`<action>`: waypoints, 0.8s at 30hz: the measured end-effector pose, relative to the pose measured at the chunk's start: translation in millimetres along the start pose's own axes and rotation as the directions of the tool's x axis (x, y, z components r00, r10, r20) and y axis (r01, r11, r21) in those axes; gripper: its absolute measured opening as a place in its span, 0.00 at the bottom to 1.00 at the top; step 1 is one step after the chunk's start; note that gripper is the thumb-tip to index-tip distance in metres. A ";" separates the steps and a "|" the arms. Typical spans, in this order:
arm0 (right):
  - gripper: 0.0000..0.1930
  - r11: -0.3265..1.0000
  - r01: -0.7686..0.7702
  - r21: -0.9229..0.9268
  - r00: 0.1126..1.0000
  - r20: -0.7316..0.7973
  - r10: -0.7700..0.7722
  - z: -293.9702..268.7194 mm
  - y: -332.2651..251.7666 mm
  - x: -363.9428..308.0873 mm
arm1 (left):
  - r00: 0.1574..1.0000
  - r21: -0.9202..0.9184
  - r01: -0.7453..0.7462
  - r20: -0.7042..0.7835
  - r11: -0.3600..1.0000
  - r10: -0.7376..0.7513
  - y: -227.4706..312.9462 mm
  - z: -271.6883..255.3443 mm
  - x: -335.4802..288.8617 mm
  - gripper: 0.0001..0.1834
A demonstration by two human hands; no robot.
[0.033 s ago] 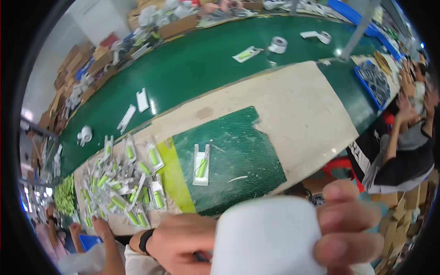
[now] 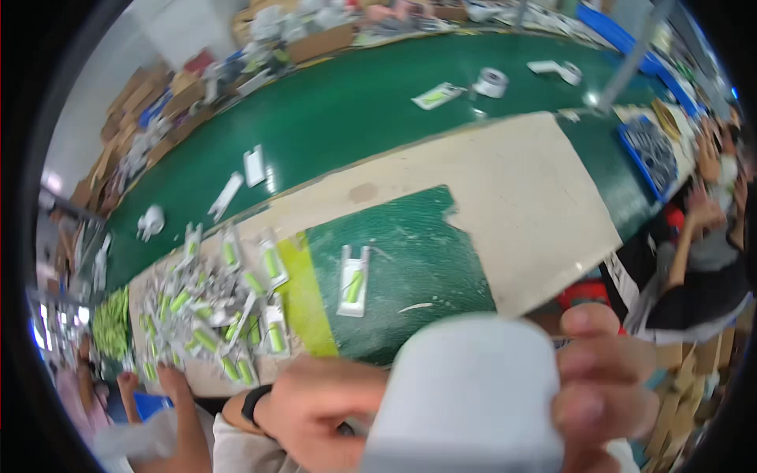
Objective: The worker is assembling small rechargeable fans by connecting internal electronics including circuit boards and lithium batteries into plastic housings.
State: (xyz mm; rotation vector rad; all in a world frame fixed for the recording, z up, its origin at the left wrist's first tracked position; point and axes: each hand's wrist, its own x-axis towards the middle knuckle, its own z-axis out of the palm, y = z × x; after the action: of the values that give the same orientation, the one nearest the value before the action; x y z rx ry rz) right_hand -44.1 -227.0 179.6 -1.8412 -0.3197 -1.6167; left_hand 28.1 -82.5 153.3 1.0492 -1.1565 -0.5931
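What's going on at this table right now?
A person's right hand grips a smooth white rounded piece in front of the table; the left hand is at its left side, its fingertips hidden. On the green mat lies one white part with a light green cylinder. A pile of similar parts sits to the left, another person's hand at its near edge.

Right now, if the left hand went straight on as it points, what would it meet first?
The left hand points rightward, so it would likely meet the white rounded part in the right hand first; depth is unclear, and the two may be touching.
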 end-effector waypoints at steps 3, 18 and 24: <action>0.31 0.983 0.171 0.066 0.954 0.240 -0.182 -39.5 26.3 -14.4 | 0.904 -0.444 0.300 -0.150 0.844 -0.400 12.4 2.1 -18.2 0.18; 0.13 0.881 -0.248 -0.403 0.686 0.569 0.453 -84.7 87.9 -62.5 | -0.090 0.395 -0.228 -0.919 0.890 0.384 131.0 -161.4 -192.5 0.09; 0.14 0.837 -0.282 -0.469 0.468 0.695 0.546 -86.9 121.3 -95.6 | -0.144 0.404 -0.365 -0.914 0.838 0.378 140.4 -188.7 -238.9 0.08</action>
State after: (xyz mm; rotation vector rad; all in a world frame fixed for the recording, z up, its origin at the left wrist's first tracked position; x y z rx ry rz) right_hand -62.3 -349.3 52.7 -2.5643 0.0274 -0.3756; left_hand 107.0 243.1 165.6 0.7241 0.0017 0.7258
